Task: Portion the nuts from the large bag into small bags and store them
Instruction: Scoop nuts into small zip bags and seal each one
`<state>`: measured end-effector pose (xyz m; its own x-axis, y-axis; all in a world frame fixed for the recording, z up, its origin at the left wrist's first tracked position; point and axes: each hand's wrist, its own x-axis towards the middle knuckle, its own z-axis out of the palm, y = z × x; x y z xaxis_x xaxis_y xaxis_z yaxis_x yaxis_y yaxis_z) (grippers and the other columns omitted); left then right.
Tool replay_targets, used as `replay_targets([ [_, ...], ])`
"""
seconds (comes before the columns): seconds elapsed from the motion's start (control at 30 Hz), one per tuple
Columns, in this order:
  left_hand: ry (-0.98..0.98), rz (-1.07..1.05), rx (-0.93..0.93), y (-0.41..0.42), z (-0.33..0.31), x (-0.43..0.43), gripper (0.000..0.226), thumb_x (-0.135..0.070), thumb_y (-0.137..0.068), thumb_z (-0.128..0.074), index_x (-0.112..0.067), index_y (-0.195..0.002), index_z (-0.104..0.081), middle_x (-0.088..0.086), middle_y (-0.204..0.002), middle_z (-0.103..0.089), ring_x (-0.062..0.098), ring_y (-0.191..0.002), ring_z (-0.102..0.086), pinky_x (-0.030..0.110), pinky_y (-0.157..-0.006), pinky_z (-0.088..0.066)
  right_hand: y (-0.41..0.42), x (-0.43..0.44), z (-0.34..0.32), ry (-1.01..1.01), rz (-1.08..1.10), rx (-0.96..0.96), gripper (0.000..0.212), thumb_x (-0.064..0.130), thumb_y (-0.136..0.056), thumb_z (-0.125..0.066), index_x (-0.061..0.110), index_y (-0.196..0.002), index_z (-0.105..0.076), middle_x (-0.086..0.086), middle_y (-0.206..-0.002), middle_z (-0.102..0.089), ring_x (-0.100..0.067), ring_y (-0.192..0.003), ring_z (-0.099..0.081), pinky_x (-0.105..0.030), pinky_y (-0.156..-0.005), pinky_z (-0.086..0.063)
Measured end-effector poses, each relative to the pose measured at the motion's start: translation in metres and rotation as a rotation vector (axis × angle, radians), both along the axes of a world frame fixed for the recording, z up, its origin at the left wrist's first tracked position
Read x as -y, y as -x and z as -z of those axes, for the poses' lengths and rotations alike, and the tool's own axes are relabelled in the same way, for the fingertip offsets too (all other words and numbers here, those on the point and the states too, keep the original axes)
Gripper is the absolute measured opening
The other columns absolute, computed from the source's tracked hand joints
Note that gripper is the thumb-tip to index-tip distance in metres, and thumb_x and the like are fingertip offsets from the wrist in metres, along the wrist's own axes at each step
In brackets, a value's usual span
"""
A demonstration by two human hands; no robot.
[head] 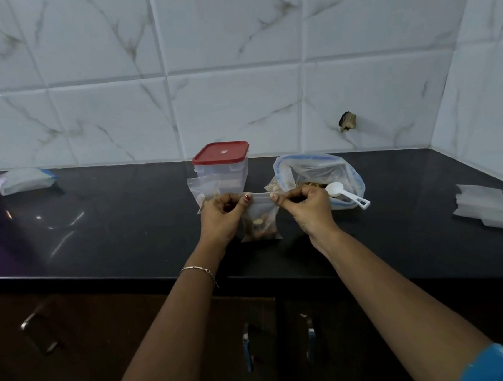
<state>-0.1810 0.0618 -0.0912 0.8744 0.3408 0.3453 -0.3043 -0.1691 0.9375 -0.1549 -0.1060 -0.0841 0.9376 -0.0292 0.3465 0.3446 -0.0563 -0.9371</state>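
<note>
- While a small clear bag [260,220] is held upright over the near middle of the black bench [124,227], its top strip is pinched at the left end by the left hand [220,216] and at the right end by the right hand [302,208]; thumb and fingers of both hands are curled onto the strip.
- Nuts [260,228] are seen in the bottom of this bag. Whether its base rests on the bench, and whether the strip is sealed, cannot be told.
- Just behind the right hand, a large bag [318,168] with a blue-edged mouth lies open, with nuts inside.
- A white scoop [346,195] is laid on the near edge of the large bag, handle pointing right.
- Behind the left hand, a clear container with a red lid [220,153] is placed; a second small bag [201,189] is leaned against its left front.
- A pile of flat empty bags [488,207] is set at the right end of the bench.
- A white packet [23,180] is left at the far left, beside the tiled wall [231,54].
- A thin bracelet [199,270] is worn on the left wrist.
</note>
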Motion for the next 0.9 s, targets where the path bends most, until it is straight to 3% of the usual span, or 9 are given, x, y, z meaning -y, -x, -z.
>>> replay_targets([
  [0.13,0.13,-0.185,-0.002,0.001,-0.008,-0.045,0.01,-0.02,-0.084,-0.073,-0.015,-0.077,-0.068,0.001,-0.077,-0.068,0.014,-0.073,-0.063,0.021,-0.064,-0.052,-0.01,0.01,0.003,0.026,0.128,-0.023,0.019,0.025,-0.072,-0.085,0.015,-0.071,-0.068,0.006,-0.073,-0.066,-0.006,-0.072,-0.06,-0.021,-0.07,-0.047],
  [0.2,0.141,-0.228,-0.045,0.001,-0.013,-0.069,0.012,-0.024,-0.084,-0.073,-0.012,-0.085,-0.07,0.005,-0.085,-0.07,0.016,-0.078,-0.065,0.028,-0.069,-0.056,-0.012,0.012,0.004,0.058,0.092,-0.038,0.017,0.023,-0.074,-0.083,0.014,-0.073,-0.069,0.006,-0.074,-0.066,-0.004,-0.07,-0.058,-0.019,-0.068,-0.043],
  [0.3,0.199,-0.256,-0.058,-0.004,-0.016,-0.086,0.014,-0.022,-0.086,-0.071,-0.008,-0.086,-0.069,0.008,-0.082,-0.069,0.017,-0.073,-0.065,0.025,-0.061,-0.058,-0.01,0.005,0.005,0.172,0.013,-0.046,0.015,0.022,-0.076,-0.081,0.014,-0.072,-0.069,0.006,-0.072,-0.067,-0.003,-0.069,-0.058,-0.016,-0.066,-0.041],
  [0.37,0.234,-0.248,-0.082,-0.01,-0.017,-0.089,0.012,-0.022,-0.087,-0.071,-0.012,-0.08,-0.068,0.006,-0.076,-0.067,0.019,-0.072,-0.064,0.032,-0.067,-0.059,-0.012,0.005,0.008,0.213,-0.002,-0.049,0.015,0.022,-0.076,-0.082,0.015,-0.072,-0.07,0.005,-0.075,-0.067,-0.005,-0.073,-0.06,-0.019,-0.071,-0.044],
  [0.47,0.282,-0.21,-0.138,-0.019,-0.02,-0.094,0.014,-0.025,-0.088,-0.07,-0.011,-0.087,-0.069,0.007,-0.081,-0.068,0.022,-0.076,-0.066,0.038,-0.072,-0.059,-0.016,0.006,0.012,0.252,-0.022,-0.063,0.016,0.023,-0.075,-0.082,0.012,-0.075,-0.071,0.001,-0.08,-0.069,-0.012,-0.081,-0.064,-0.025,-0.077,-0.049],
  [0.63,0.236,-0.12,-0.202,-0.032,-0.027,-0.089,0.022,-0.03,-0.096,-0.057,-0.015,-0.082,-0.064,0.003,-0.081,-0.063,0.017,-0.072,-0.059,0.032,-0.069,-0.054,-0.016,0.005,0.01,0.27,-0.024,-0.065,0.015,0.023,-0.076,-0.081,0.012,-0.077,-0.071,0.001,-0.083,-0.069,-0.012,-0.084,-0.063,-0.024,-0.077,-0.047],
  [0.77,0.148,-0.13,-0.239,-0.043,-0.027,-0.088,0.019,-0.029,-0.096,-0.057,-0.013,-0.087,-0.062,0.005,-0.087,-0.063,0.02,-0.078,-0.06,0.039,-0.076,-0.055,-0.018,0.004,0.011,0.282,-0.02,-0.05,0.015,0.023,-0.077,-0.081,0.012,-0.077,-0.071,-0.001,-0.081,-0.069,-0.014,-0.083,-0.064,-0.025,-0.076,-0.049],
  [0.83,0.112,-0.147,-0.26,-0.047,-0.024,-0.089,0.014,-0.024,-0.094,-0.06,-0.011,-0.094,-0.063,0.011,-0.098,-0.066,0.023,-0.083,-0.064,0.043,-0.077,-0.059,-0.019,0.004,0.012,0.288,-0.012,-0.055,0.015,0.023,-0.077,-0.081,0.013,-0.076,-0.07,0.0,-0.081,-0.068,-0.014,-0.082,-0.063,-0.026,-0.076,-0.049],
  [0.9,0.121,-0.164,-0.263,-0.052,-0.017,-0.092,0.021,-0.02,-0.091,-0.065,-0.007,-0.108,-0.062,0.015,-0.111,-0.065,0.026,-0.088,-0.067,0.039,-0.068,-0.06,-0.021,0.004,0.013,0.292,0.001,-0.053,0.015,0.024,-0.077,-0.081,0.014,-0.076,-0.069,0.0,-0.08,-0.068,-0.015,-0.081,-0.063,-0.027,-0.076,-0.05],
])
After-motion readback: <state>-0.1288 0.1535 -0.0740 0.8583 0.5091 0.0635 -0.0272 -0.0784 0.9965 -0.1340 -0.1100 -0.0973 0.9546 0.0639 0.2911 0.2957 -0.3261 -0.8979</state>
